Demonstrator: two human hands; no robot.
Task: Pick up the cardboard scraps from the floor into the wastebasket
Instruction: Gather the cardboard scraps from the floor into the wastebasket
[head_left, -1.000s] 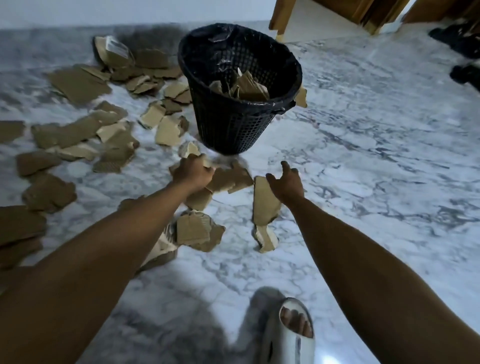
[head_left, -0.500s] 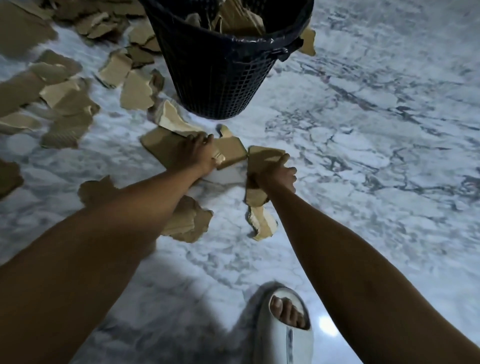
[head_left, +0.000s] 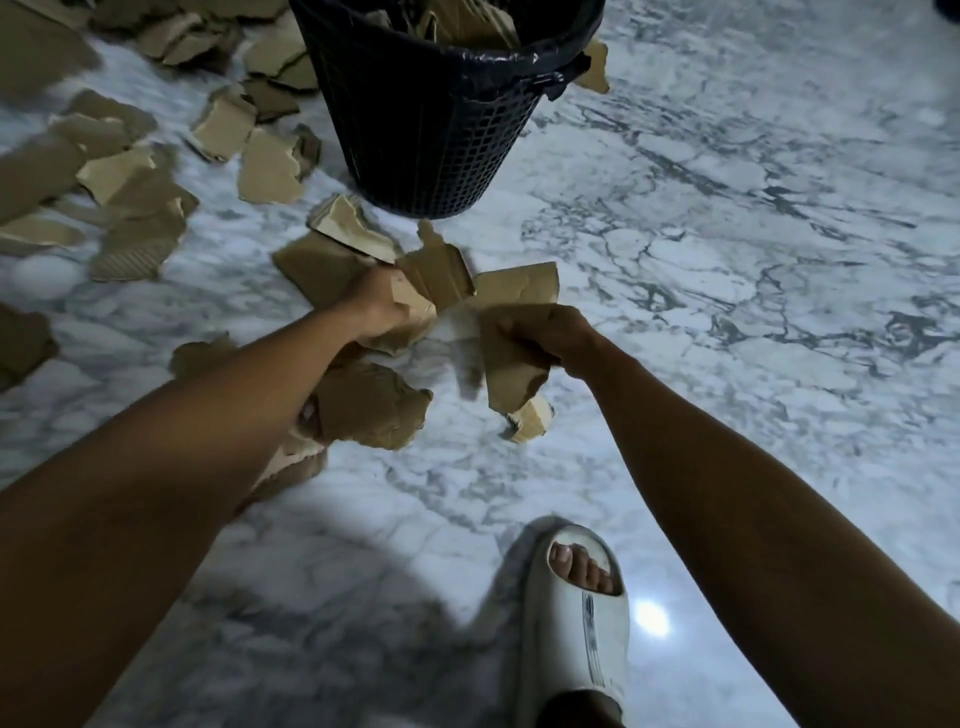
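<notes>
A white marble floor (head_left: 727, 260) with grey veins fills the view, seen from above. At the top stands a black mesh wastebasket (head_left: 431, 130) lined with a dark bag, already holding cardboard pieces. Torn brown cardboard scraps (head_left: 130, 218) lie scattered across the floor to the left of the wastebasket, with more just in front of it. Two bare forearms reach forward from the bottom edge.

The left hand (head_left: 376, 306) has its fingers curled round a bunch of scraps, gripping them just in front of the wastebasket. The right hand (head_left: 545, 335), close beside it, pinches a large long scrap (head_left: 511, 364) that hangs down from its fingers. A flat torn piece (head_left: 371, 410) rests on the floor under the left forearm, and a small scrap (head_left: 532, 418) lies just below the hanging piece. At the bottom, a foot wears a pale open-toed slide sandal (head_left: 576, 634).
</notes>
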